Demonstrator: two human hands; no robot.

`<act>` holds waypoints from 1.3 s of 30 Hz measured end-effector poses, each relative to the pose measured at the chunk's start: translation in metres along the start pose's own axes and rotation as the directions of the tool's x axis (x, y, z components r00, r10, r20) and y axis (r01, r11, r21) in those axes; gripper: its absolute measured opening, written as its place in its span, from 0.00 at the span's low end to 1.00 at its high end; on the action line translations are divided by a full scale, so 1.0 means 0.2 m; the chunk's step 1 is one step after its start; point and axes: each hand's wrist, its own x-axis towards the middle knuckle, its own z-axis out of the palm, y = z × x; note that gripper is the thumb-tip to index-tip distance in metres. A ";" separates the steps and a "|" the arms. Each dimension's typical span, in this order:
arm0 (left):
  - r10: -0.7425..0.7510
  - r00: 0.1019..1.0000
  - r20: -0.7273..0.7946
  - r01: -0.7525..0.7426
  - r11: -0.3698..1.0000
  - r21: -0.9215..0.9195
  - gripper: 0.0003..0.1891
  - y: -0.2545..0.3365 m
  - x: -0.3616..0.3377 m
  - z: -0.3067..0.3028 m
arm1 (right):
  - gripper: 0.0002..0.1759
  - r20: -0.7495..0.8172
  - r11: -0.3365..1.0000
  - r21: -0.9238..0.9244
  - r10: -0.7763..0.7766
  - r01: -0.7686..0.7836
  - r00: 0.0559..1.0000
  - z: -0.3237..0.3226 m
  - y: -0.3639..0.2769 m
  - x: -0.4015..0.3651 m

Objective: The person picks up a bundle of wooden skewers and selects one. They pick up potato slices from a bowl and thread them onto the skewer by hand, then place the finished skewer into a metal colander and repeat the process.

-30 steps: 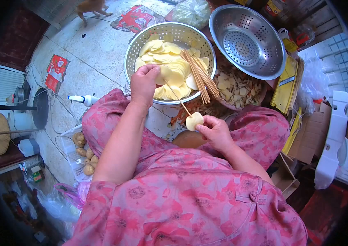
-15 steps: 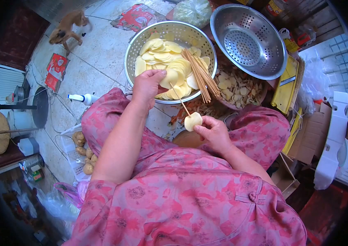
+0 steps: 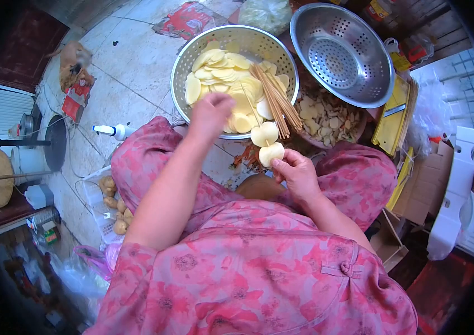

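My right hand (image 3: 299, 174) pinches the lower end of a thin wooden skewer carrying two potato slices. The lower slice (image 3: 271, 153) touches my fingertips, and the upper slice (image 3: 264, 134) sits just above it. From there the bare skewer tip points up over the near rim of a perforated metal colander (image 3: 177, 84). Over the colander's near left part is my left hand (image 3: 213, 113), its fingers smeared by motion. Pale yellow potato slices (image 3: 223, 72) are heaped inside. A bundle of wooden skewers (image 3: 276, 100) leans across the colander's right rim.
Another metal colander (image 3: 340, 56) is tilted at the upper right, above a bowl of slices and scraps (image 3: 329, 120). Whole potatoes (image 3: 120, 206) lie in a white basket at my left. A dog (image 3: 74, 64) stands near a red flattened carton (image 3: 76, 101).
A second potato slice, held in my left hand before, is now on the skewer. My left hand has come off it and moved slightly right. The dog has moved left and down.
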 end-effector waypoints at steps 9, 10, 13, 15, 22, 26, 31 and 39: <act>0.064 0.995 0.081 -0.102 0.474 0.875 0.17 0.01 0.16 -0.12 | 0.09 -0.024 1.000 -0.010 -0.004 0.003 1.000 -0.02 0.00 -0.01; 0.016 0.995 0.099 -0.095 0.473 0.876 0.15 0.02 0.16 -0.12 | 0.09 -0.010 1.000 0.005 0.010 -0.010 1.000 -0.02 0.00 -0.01; 0.152 0.983 0.099 -0.160 0.470 0.868 0.12 0.00 0.15 -0.13 | 0.09 -0.016 1.000 -0.007 0.012 -0.012 1.000 -0.02 -0.01 -0.01; 0.218 0.973 0.074 -0.168 0.454 0.875 0.12 -0.02 0.15 -0.14 | 0.10 -0.010 1.000 -0.027 0.001 -0.001 1.000 -0.03 0.01 0.00; 0.220 0.944 -0.245 -0.089 0.886 0.455 0.07 0.09 0.09 -0.17 | 0.08 0.096 0.986 -0.159 -0.035 0.050 0.995 0.00 0.00 -0.03; -0.005 0.972 -0.236 -0.036 0.985 -0.169 0.09 0.06 0.14 -0.18 | 0.10 0.153 0.974 -0.220 -0.019 0.053 0.988 0.01 -0.02 -0.06; -0.114 0.981 -0.157 0.036 0.903 -0.429 0.10 0.06 0.10 -0.14 | 0.10 0.143 0.970 -0.236 -0.020 0.053 0.990 0.00 -0.01 -0.06; -0.156 0.986 -0.063 0.106 0.865 -0.490 0.10 0.01 0.10 -0.07 | 0.12 0.087 0.931 -0.358 -0.038 0.067 0.995 -0.05 0.01 -0.08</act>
